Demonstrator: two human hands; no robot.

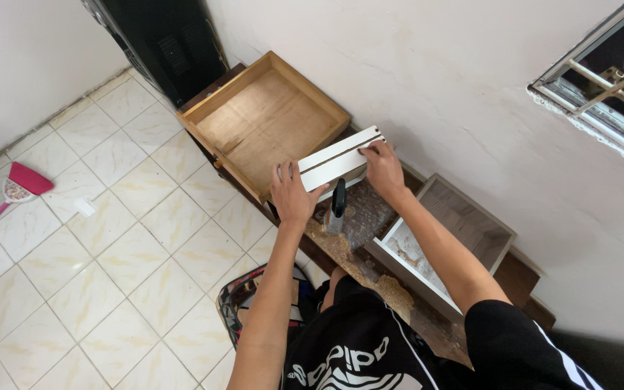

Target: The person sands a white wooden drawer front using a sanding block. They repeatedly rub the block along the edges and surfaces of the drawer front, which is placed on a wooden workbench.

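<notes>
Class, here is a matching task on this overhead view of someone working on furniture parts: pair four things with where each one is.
Things:
1. white panel
2. pink broom
3. wooden drawer
4. black-handled tool

Places:
A. on the tiled floor, far left
B. under both the left hand and the right hand
C. upright on the bench, between the two forearms
D. open side up, to the left of the panel

Pairs: 1-B, 2-A, 3-D, 4-C
</notes>
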